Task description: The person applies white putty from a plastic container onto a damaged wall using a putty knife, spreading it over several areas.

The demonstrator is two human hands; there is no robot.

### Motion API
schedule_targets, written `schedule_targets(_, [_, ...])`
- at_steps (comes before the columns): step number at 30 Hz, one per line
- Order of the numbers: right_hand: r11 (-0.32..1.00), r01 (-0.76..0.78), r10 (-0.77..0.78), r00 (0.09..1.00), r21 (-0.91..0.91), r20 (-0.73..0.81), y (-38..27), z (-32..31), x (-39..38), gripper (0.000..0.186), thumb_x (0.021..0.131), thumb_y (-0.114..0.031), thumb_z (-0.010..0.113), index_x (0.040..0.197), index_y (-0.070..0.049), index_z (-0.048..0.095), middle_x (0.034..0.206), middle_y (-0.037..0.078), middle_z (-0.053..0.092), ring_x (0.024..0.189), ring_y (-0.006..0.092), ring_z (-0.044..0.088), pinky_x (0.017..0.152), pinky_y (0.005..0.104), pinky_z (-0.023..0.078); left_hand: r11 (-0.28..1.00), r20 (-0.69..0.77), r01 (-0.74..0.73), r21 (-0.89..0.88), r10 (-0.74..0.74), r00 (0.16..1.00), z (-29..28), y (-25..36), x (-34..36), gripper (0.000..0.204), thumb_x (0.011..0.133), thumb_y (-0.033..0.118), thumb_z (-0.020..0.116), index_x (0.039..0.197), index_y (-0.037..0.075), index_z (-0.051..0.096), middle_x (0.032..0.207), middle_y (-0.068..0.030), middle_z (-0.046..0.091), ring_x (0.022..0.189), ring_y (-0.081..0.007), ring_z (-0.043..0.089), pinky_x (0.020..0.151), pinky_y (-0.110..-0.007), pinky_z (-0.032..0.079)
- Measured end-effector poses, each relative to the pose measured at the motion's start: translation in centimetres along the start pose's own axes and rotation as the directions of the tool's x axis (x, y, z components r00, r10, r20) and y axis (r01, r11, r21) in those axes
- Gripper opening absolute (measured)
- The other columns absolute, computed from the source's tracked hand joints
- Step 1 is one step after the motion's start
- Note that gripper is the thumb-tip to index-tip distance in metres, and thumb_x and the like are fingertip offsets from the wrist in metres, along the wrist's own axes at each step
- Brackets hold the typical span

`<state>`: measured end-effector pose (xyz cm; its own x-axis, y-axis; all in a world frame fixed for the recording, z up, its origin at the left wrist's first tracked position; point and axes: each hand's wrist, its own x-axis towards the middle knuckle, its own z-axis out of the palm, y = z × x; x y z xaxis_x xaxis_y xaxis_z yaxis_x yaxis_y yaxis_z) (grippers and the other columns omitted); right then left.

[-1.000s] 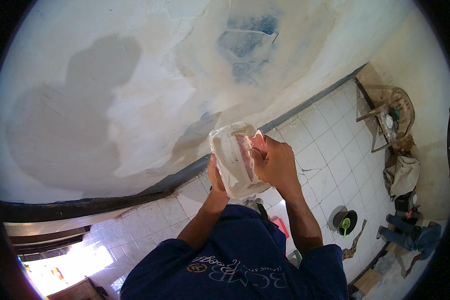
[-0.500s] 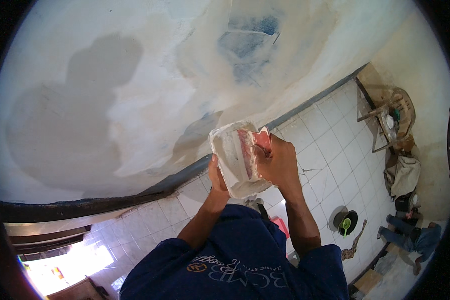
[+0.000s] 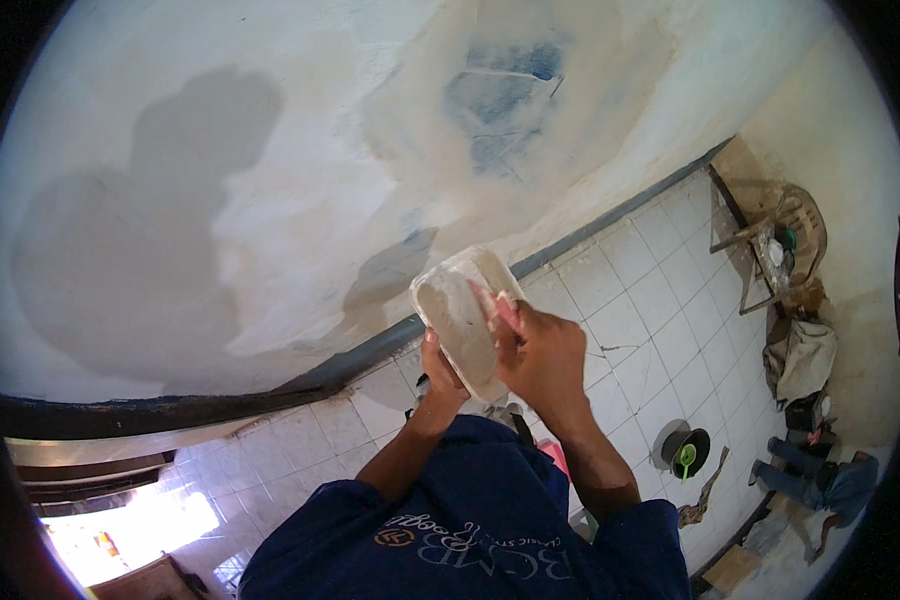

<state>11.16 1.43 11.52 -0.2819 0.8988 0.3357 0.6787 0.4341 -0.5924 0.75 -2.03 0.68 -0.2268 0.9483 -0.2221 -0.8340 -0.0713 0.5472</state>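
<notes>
Pale paste-smeared tray (image 3: 453, 272) held up before a navy shirt (image 3: 440, 500), red scraper (image 3: 508, 312) inside it, right hand (image 3: 548, 355) closed around the scraper, left hand (image 3: 443, 366) gripping the tray's left side, stained wall (image 3: 315, 200) beyond, dark bowl (image 3: 704, 440) on white floor tiles (image 3: 660, 285)

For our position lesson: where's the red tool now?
Head view, centre: the red tool is in the right hand, at the pale tray in the left hand.

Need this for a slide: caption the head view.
Before a patchy wall, the left hand holds a whitish tray, the right hand a reddish tool.
</notes>
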Motion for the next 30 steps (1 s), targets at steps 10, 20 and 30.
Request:
schedule_targets(10, [1.000,0.007,-0.007,0.998,0.007,-0.062,-1.0,-0.3,-0.3,0.011,0.082,-0.013,0.062,0.078,-0.004,0.066,0.065,0.015,0.059,0.058,0.0342,0.059,0.051,0.0397,0.046,0.997,0.135,-0.001,0.073,-0.009,0.991,-1.5,-0.4,-1.3,0.080,0.082,0.062,0.047,0.139,0.006,0.040,0.129,-0.0162,0.053,0.118,-0.0311,0.053,0.101,-0.045,0.043])
schedule_targets(20, [0.996,0.090,-0.090,0.996,0.000,-0.028,-1.6,-0.4,-0.8,0.009,0.080,-0.009,0.064,0.086,-0.005,0.068,0.070,0.013,0.062,0.062,0.0331,0.061,0.054,0.0408,0.048,0.999,0.180,-0.036,0.016,0.033,0.983,-2.7,-1.3,-0.4,0.078,0.085,0.059,0.042,0.141,0.005,0.038,0.130,-0.0158,0.052,0.119,-0.0301,0.052,0.103,-0.044,0.041])
schedule_targets(30, [0.991,0.130,-0.131,0.989,0.028,0.061,-1.9,0.1,-1.0,0.013,0.080,-0.009,0.062,0.091,-0.005,0.067,0.069,0.013,0.061,0.062,0.0331,0.061,0.055,0.0424,0.047,0.988,0.161,0.116,-0.099,-0.099,0.982,-3.2,-0.7,-1.1,0.080,0.082,0.050,0.058,0.143,0.004,0.035,0.137,-0.0180,0.048,0.123,-0.0345,0.049,0.106,-0.047,0.039])
